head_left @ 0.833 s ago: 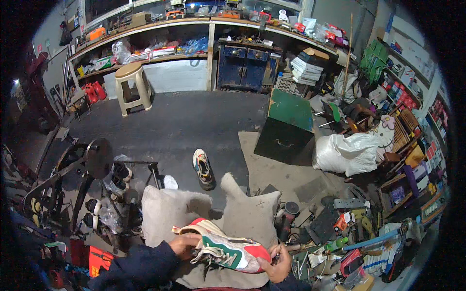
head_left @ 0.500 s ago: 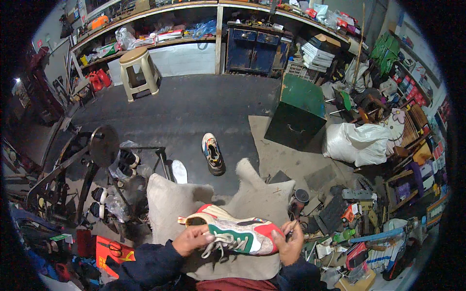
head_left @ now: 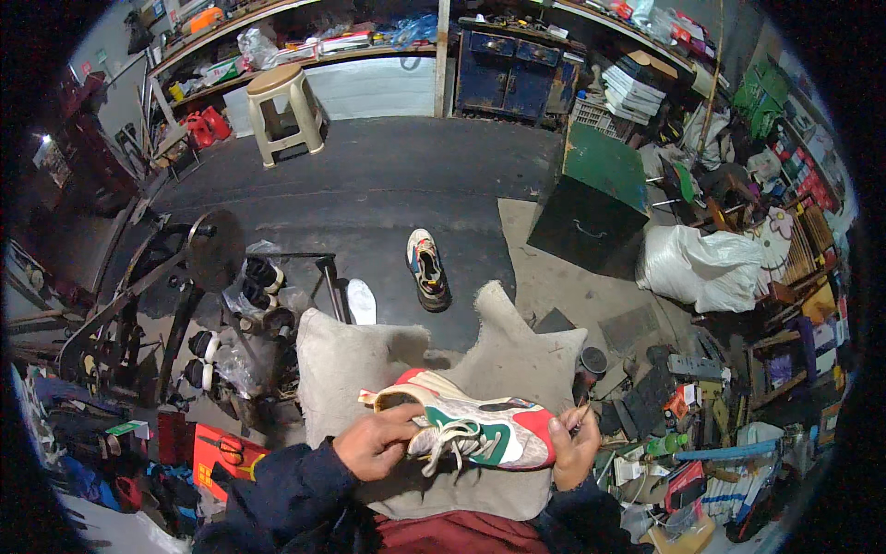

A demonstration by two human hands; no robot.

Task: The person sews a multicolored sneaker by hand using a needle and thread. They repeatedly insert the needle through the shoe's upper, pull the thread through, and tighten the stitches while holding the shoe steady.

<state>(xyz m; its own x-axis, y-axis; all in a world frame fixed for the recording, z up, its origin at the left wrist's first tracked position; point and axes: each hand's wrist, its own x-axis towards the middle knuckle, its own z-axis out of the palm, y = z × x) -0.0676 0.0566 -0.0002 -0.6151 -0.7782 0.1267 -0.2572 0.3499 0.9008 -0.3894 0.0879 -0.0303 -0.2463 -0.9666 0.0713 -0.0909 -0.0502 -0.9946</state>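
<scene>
A sneaker point(head_left: 498, 434) in cream, green and red with white laces lies across the beige cloth point(head_left: 517, 355) over my lap, its red toe to the right. My left hand point(head_left: 377, 445) is closed on its ankle opening, beside the laces. Next to the toe, my right hand point(head_left: 574, 451) is closed, thumb and fingers pinched together; something thin and dark seems to stick up from the fingertips, too small to name. Farther off, a second sneaker point(head_left: 426, 268) stands on the dark floor mat point(head_left: 369, 203), near a white insole point(head_left: 361, 302).
A metal stand with a round plate point(head_left: 216, 249) is at left, shoes bagged beneath it. A green box point(head_left: 591, 198) and a white sack point(head_left: 701, 268) stand at right. Tools and scraps crowd the right side. A plastic stool point(head_left: 284, 111) stands before the shelves.
The whole view has shifted, so the scene sits farther right and higher. My left hand has moved onto the sneaker's opening; my right fingers have come off the toe slightly.
</scene>
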